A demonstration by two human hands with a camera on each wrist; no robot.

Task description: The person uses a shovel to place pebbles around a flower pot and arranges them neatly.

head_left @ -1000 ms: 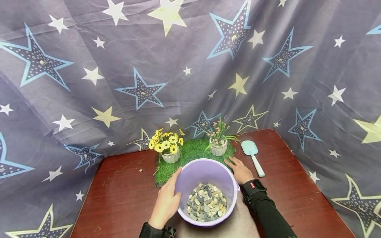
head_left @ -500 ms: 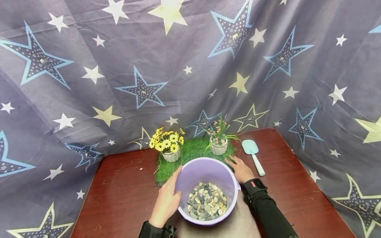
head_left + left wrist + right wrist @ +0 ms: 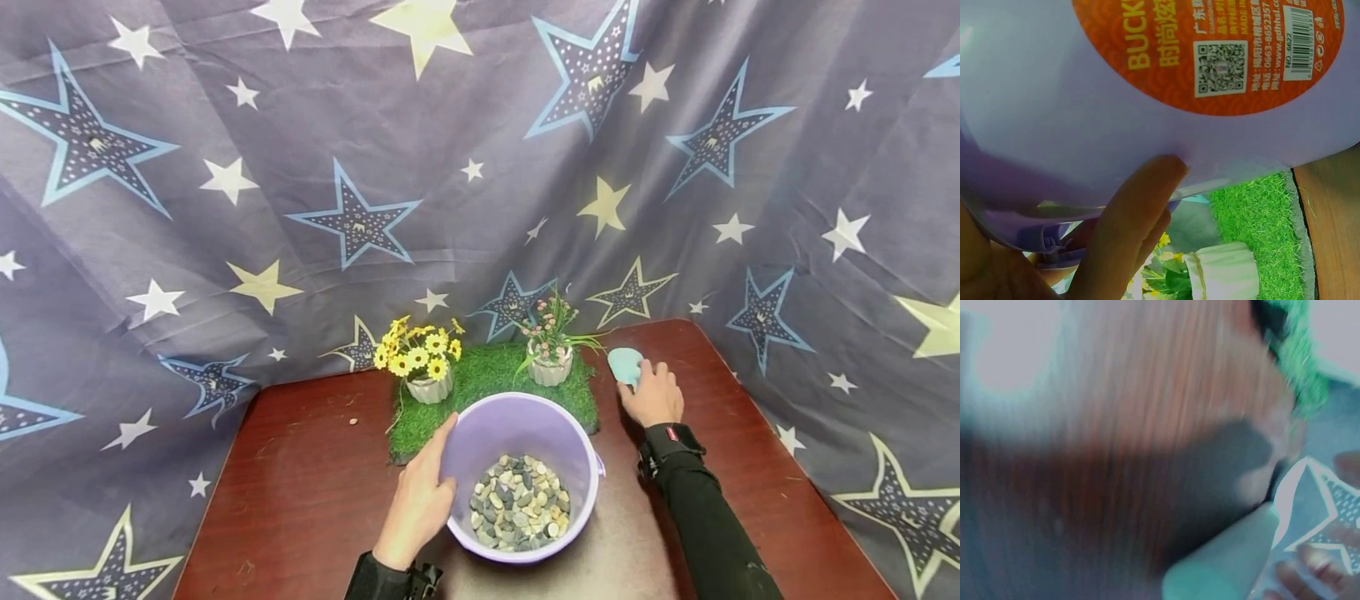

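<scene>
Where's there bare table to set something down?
The table is mostly bare left of the grass mat, save a pebble, and right of the right sleeve. It's crowded where two flowerpots stand on the mat, the bucket before them.

On table (image 3: pixel 300 492): bucket (image 3: pixel 517 421). In bucket: pebbles (image 3: pixel 520 504). Against bucket, left side: left hand (image 3: pixel 415 504). Behind bucket: turf (image 3: pixel 487 375). On turf: left pot (image 3: pixel 430 389); right pot (image 3: pixel 550 370). Right of turf: scoop (image 3: pixel 624 365), partly under right hand (image 3: pixel 655 398). Behind table: curtain (image 3: pixel 465 100).
</scene>
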